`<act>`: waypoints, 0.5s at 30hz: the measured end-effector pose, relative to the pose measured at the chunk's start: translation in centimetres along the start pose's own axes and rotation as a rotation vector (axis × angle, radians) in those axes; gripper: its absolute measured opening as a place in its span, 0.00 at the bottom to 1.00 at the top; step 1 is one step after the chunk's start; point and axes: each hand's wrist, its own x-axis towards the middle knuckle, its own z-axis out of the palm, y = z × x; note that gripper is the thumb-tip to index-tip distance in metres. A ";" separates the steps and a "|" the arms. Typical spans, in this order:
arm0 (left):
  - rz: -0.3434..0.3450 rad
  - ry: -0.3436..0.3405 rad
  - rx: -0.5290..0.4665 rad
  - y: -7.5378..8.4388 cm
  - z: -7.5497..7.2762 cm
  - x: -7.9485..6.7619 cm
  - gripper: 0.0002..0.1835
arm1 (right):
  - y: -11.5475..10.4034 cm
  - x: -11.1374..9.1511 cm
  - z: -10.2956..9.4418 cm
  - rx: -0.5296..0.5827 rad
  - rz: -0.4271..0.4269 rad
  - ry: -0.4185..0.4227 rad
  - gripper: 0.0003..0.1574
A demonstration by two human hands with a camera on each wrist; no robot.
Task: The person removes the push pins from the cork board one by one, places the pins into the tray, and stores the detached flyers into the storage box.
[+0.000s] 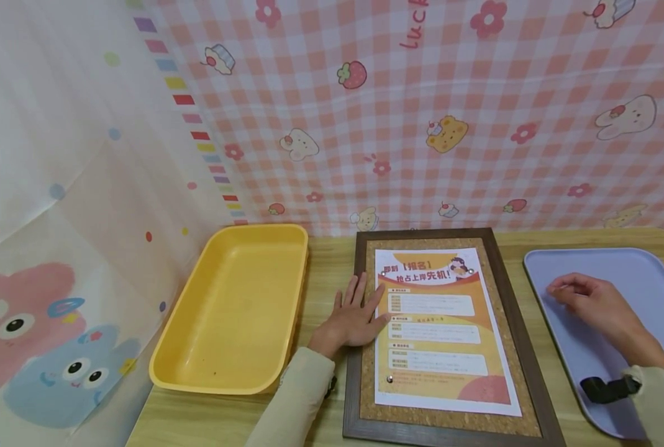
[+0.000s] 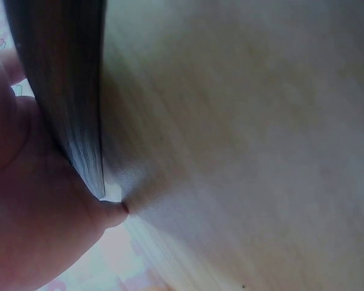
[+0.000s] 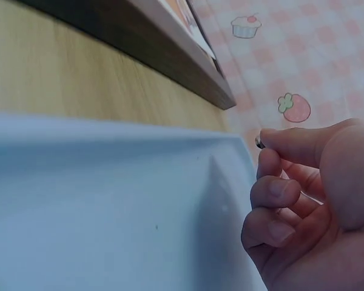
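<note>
"Poster [image 1: 432, 363] first: where is it?"

"On the cork board [image 1: 449, 418], inside the dark frame [image 1: 529, 366], on the wooden table [image 1: 322, 267]. 3 silver pins [image 1: 390, 379] show on it: 2 near the top corners, 1 at the lower left."

"And the left hand [image 1: 353, 320]?"

"Laid across the frame's left side with its fingers spread. The index finger and thumb reach the paper's left edge. It grips nothing."

"The right hand [image 1: 594, 304]?"

"Above the lilac tray [image 1: 645, 273], near that tray's left edge. Thumb and index finger pinch a small shiny piece [image 3: 259, 142], and the other fingers are curled in. It may be another pin, but too little of it shows for me to be certain."

"What stands on the other side?"

"A yellow tray [image 1: 231, 304], left of the frame and apart from it. A pink checked cloth [image 1: 387, 99] hangs behind everything."
</note>
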 end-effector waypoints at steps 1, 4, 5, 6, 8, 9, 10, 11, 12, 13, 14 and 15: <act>0.000 0.000 -0.001 0.0 0.0 0.0 0.35 | 0.1 0.0 0.0 -0.001 0.008 0.004 0.23; -0.003 -0.002 -0.003 0.0 0.0 0.1 0.35 | 0.3 0.2 0.0 0.001 0.029 0.014 0.23; -0.003 -0.001 -0.003 0.0 0.0 0.1 0.35 | 0.4 0.3 0.0 0.001 0.040 0.017 0.23; -0.003 0.001 -0.002 0.0 0.0 0.1 0.35 | 0.5 0.3 -0.1 0.005 0.051 0.021 0.24; -0.003 0.003 0.002 0.0 0.0 0.2 0.35 | 0.6 0.5 -0.1 0.021 0.072 0.021 0.25; -0.001 0.007 0.002 0.0 0.0 0.1 0.35 | 0.7 0.5 -0.1 0.033 0.083 0.022 0.25; -0.001 0.006 0.005 0.0 0.0 0.2 0.35 | 0.7 0.6 -0.1 0.043 0.093 0.023 0.25; -0.001 0.007 0.004 0.0 0.0 0.2 0.35 | 0.8 0.7 -0.1 0.049 0.099 0.023 0.24; 0.000 0.007 0.004 0.0 0.0 0.2 0.35 | 0.9 0.7 -0.1 0.058 0.105 0.024 0.23; 0.000 0.007 0.005 0.0 0.0 0.2 0.35 | 1.0 0.8 -0.2 0.067 0.110 0.022 0.22; 0.000 0.005 0.006 0.0 0.0 0.2 0.35 | 1.0 0.8 -0.2 0.077 0.115 0.022 0.20; 0.001 0.005 0.006 0.0 0.0 0.1 0.35 | 1.1 0.9 -0.2 0.085 0.121 0.022 0.19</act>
